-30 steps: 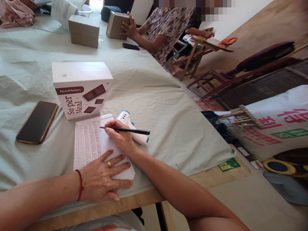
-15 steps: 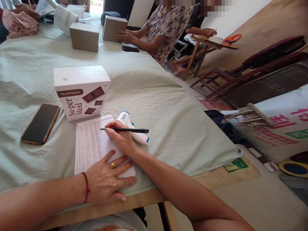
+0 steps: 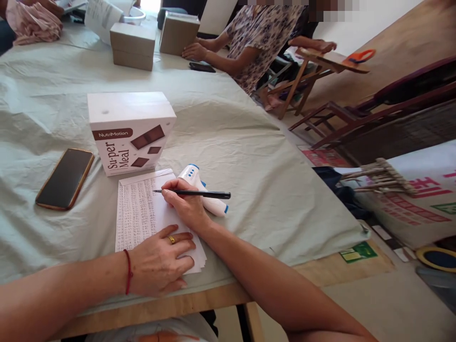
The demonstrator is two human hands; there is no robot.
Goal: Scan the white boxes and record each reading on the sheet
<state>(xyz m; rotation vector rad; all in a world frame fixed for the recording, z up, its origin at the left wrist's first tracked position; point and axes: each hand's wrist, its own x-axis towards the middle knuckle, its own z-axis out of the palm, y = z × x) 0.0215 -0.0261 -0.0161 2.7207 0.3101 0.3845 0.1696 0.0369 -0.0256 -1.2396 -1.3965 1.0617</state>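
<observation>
A black pen is gripped in my right hand, its tip at the column of writing on a white notepad. Handwritten rows fill the left part of the page; the right part is blank where it shows. My left hand lies over the pad's lower part, fingers apart and slightly bent, hiding some of the page. A yellow ring and a red wrist cord are on it. Just beyond my right hand rests a white and blue handheld device, partly covered. Behind the pad stands a white NutriMotion box.
A phone lies left of the box on the cloth-covered table. Two cardboard boxes stand at the far side, where a person in a patterned top sits. Wooden chairs and a printed white sack are at the right.
My left hand has drawn its fingers in a little, and the lower sheet edges look more fanned out. The view has shifted slightly. My right hand still holds the pen at the page.
</observation>
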